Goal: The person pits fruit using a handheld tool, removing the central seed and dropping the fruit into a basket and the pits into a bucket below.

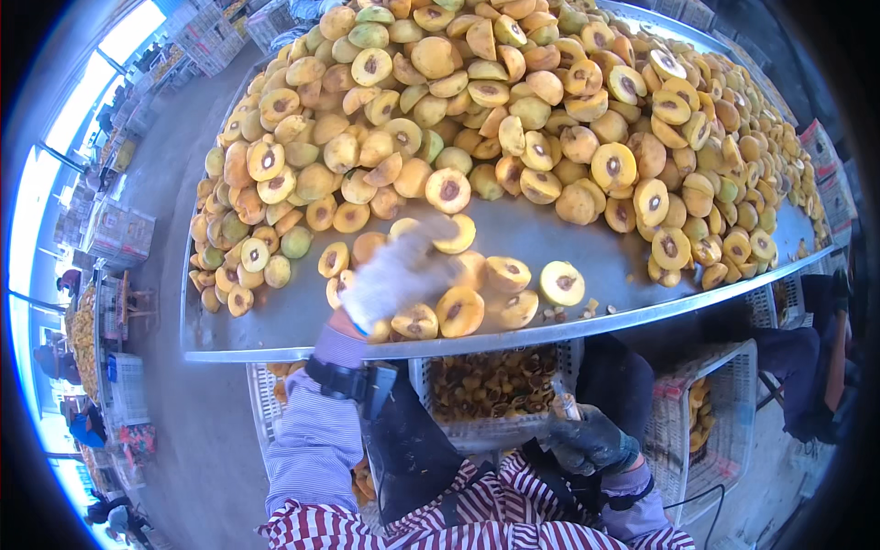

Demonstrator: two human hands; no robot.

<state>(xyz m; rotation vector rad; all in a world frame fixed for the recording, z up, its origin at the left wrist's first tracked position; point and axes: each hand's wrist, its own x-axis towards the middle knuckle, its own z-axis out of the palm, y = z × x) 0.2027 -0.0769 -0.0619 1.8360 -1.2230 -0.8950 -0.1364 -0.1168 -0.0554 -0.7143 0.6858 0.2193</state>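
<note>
My left hand (405, 275), in a whitish glove and blurred by motion, is above the near part of a metal-topped table (605, 247). Its fingertips are at a halved yellow peach (456, 234); the blur hides whether they grip it. Around that hand lie several loose peach halves, among them a cut-side-up half (460, 311) and a paler one (562, 283) farther right. Below the table edge, near my lap, my right hand (591, 440) wears a dark glove. It is closed around a tool's wooden-looking handle (567, 405); the working end cannot be made out.
A large heap of peach halves (440, 103) covers the table's far side. Beneath the raised metal rim (275, 355) stands a plastic crate (495, 426) holding brownish pieces. Another white crate (715, 419) with fruit is at right, near another person's leg (784, 357). Stacked crates (120, 230) stand leftward.
</note>
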